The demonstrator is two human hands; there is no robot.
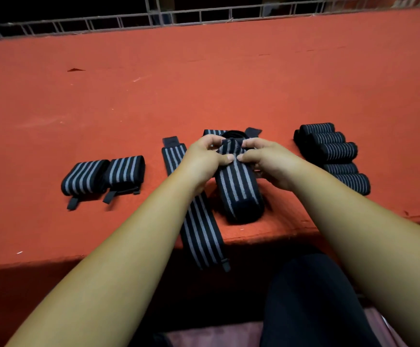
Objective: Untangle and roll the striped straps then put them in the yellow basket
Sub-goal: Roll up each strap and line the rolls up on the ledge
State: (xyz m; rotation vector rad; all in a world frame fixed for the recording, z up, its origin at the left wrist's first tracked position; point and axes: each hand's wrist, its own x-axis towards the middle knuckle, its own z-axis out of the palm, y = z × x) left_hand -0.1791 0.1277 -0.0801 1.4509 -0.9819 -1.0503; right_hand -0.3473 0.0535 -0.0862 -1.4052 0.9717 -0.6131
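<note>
A black strap with grey stripes (pixel 237 184) lies lengthwise in front of me on the red surface. My left hand (pixel 204 159) and my right hand (pixel 266 159) both pinch its far end, fingers curled over a small fold or roll there. A second flat strap (pixel 199 231) runs beside it on the left and hangs over the front edge. Two rolled straps (pixel 104 175) sit side by side at the left. Several rolled straps (pixel 331 151) are stacked at the right. No yellow basket is in view.
The red felt-covered table (pixel 204 78) stretches far back to a metal grille (pixel 154 18). Its front edge runs just below my forearms. My dark-clothed knee (pixel 309 296) is under the edge at the lower right.
</note>
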